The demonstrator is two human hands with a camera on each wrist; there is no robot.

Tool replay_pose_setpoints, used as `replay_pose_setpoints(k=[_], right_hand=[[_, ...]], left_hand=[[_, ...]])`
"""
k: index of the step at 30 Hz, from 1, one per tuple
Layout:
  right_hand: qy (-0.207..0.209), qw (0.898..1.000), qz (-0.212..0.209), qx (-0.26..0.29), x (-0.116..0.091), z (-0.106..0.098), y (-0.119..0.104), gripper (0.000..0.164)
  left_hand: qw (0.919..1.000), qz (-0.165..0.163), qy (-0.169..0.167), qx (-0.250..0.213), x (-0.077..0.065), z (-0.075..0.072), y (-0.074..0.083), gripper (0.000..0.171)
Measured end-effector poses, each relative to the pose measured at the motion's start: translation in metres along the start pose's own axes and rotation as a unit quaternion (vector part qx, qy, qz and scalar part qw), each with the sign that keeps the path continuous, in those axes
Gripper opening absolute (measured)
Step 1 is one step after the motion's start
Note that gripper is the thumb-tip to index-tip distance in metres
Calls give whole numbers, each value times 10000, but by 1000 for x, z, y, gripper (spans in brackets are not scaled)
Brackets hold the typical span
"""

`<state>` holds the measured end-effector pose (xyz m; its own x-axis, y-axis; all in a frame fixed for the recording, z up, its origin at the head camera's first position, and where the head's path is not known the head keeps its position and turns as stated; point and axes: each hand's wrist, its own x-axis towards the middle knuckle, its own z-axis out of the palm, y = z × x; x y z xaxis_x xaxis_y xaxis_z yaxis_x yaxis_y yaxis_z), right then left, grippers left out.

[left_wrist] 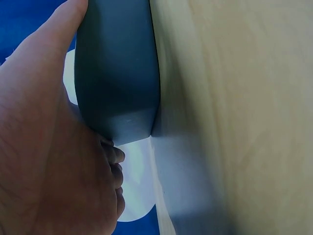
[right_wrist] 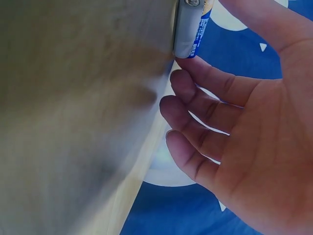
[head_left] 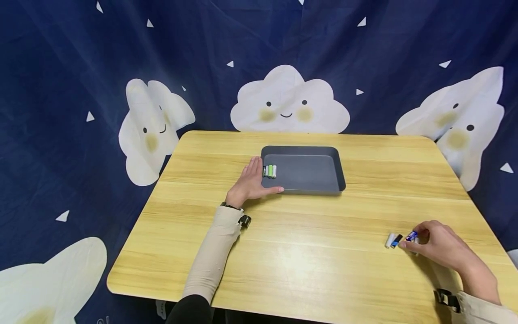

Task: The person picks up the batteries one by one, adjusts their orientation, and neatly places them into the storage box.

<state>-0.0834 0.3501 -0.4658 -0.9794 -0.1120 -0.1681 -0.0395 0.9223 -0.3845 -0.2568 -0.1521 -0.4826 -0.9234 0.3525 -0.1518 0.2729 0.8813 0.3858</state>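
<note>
My left hand (head_left: pixel 250 182) rests against the left end of a dark grey tray (head_left: pixel 311 192), fingers straight along its side and thumb reaching along the front wall. In the left wrist view the tray's outer corner (left_wrist: pixel 120 73) sits beside that hand. Several batteries (head_left: pixel 270 171), one bright green, stand in a row at the tray's left end. On the right, my right hand (head_left: pixel 441 243) pinches a blue battery (head_left: pixel 411 236) between thumb and index finger, low over the table. The right wrist view shows battery ends (right_wrist: pixel 188 34) at the index fingertip, the other fingers loosely bent.
Just left of the right hand, a white battery (head_left: pixel 390 240) and a black-and-blue battery (head_left: pixel 396 241) lie on the wooden table (head_left: pixel 307 252). Another pale battery is partly hidden under the fingers. A dark blue cloud-patterned curtain (head_left: pixel 210 40) hangs behind the table.
</note>
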Motion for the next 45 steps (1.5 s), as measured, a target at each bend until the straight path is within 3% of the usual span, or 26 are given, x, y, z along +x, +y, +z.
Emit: replay_pose_setpoints(k=[9, 16, 28, 35, 45], right_hand=[[-57, 9999, 42, -117, 1, -4, -3, 57], [16, 10000, -18, 36, 0, -13, -7, 45], [846, 9940, -512, 457, 14, -22, -24, 37], [1370, 9801, -1033, 1000, 24, -26, -38, 30], [1624, 9725, -1137, 1218, 42, -33, -67, 29]], left_hand=[[10000, 45, 23, -72, -1, 1, -1, 136], [9999, 12, -5, -126, -1, 1, -3, 137], [9999, -5, -37, -135, -1, 1, -5, 139], [9999, 16, 12, -138, -2, 1, -3, 137], [9999, 53, -52, -73, -2, -3, -1, 137]])
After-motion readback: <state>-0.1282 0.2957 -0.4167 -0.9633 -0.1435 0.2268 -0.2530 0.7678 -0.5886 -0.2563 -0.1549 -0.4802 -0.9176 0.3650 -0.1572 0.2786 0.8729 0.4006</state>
